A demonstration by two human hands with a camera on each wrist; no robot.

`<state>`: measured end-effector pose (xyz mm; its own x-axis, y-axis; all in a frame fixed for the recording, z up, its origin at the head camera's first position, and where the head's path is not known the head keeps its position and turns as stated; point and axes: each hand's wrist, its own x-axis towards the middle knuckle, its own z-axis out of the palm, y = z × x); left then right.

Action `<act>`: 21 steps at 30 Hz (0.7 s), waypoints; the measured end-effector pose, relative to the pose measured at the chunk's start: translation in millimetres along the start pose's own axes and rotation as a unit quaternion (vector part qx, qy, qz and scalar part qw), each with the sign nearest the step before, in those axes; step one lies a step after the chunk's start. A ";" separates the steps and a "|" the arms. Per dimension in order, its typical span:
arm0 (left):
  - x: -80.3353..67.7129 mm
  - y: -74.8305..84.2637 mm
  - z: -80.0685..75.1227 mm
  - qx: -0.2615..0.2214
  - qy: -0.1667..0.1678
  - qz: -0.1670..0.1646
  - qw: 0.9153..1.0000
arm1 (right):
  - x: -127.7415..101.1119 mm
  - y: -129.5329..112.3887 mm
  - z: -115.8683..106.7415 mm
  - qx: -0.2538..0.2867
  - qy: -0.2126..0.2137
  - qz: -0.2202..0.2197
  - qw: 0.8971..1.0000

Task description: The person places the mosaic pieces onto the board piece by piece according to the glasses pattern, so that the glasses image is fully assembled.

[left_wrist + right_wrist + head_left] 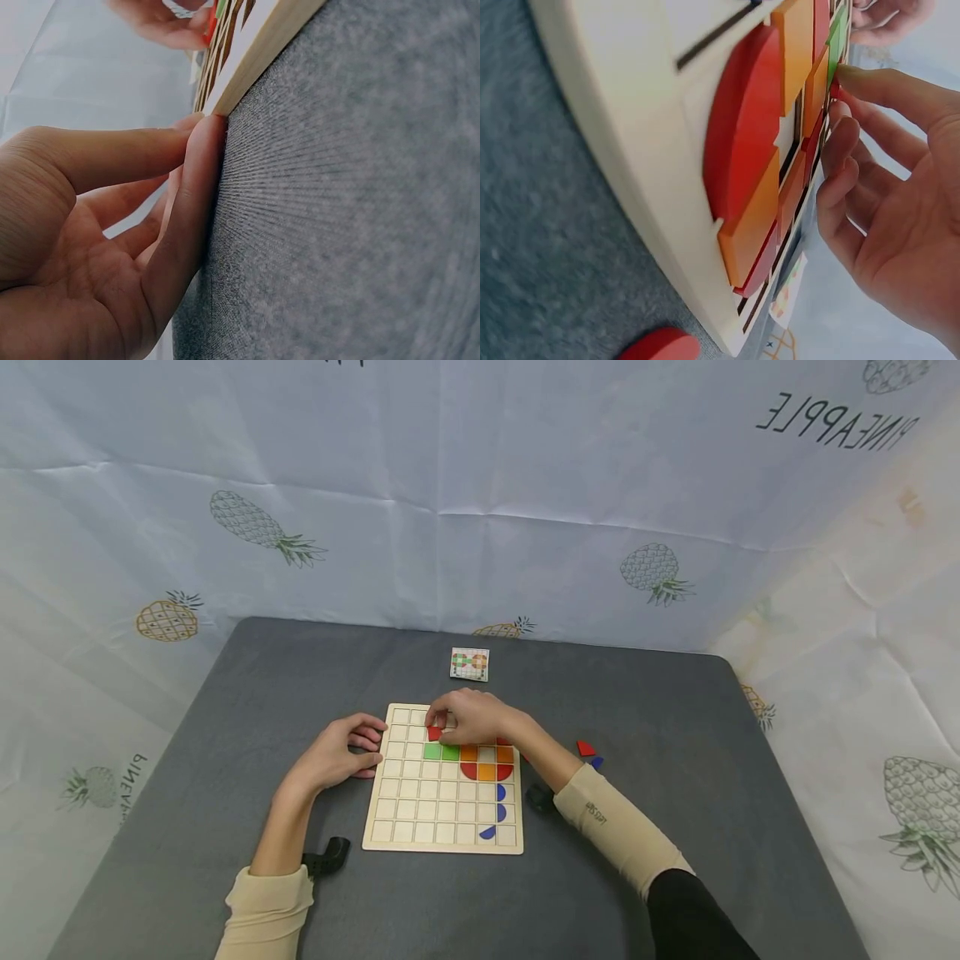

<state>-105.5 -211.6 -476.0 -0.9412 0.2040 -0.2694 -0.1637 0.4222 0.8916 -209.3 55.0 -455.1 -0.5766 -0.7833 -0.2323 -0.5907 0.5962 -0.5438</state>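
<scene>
My right hand [476, 717] reaches over the upper part of a pale wooden grid board [427, 814]. Its thumb and fingertips pinch a small red tile [434, 733] just above a row of green squares [432, 751]; the tile's full outline is partly hidden. At the board's left edge, the left hand [347, 750] touches the rim with thumb and fingertips, as the left wrist view shows up close. Beside the green squares sits a pattern of orange squares [486, 772] and red rounded pieces [505, 772], partly covered by the right hand and forearm.
Blue half-round pieces [501, 812] lie in the board's lower right cells. A loose red piece [586, 748] and a blue piece [597, 762] are on the grey table [630, 693] to the right. A printed pattern card [469, 665] lies behind the board.
</scene>
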 end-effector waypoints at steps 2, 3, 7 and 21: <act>0.1 -0.1 0.0 -0.002 0.000 -0.001 1.000 | -0.4 -0.7 0.7 0.004 0.000 0.002 1.000; 0.1 -0.1 0.0 -0.002 0.000 -0.002 1.000 | -1.1 -1.3 0.6 0.006 0.000 0.004 1.000; 0.0 -0.2 -0.2 0.000 0.000 -0.002 1.000 | -4.7 -2.3 -0.2 0.018 0.000 0.006 1.000; 0.1 0.1 -0.7 0.007 -0.003 0.001 1.000 | -46.1 18.1 -10.6 0.062 0.045 -0.003 0.997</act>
<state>-105.8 -212.1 -475.6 -0.9394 0.2104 -0.2707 -0.1586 0.4335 0.8871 -199.4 103.8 -445.6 -0.6246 -0.7645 -0.1594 -0.5232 0.5612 -0.6413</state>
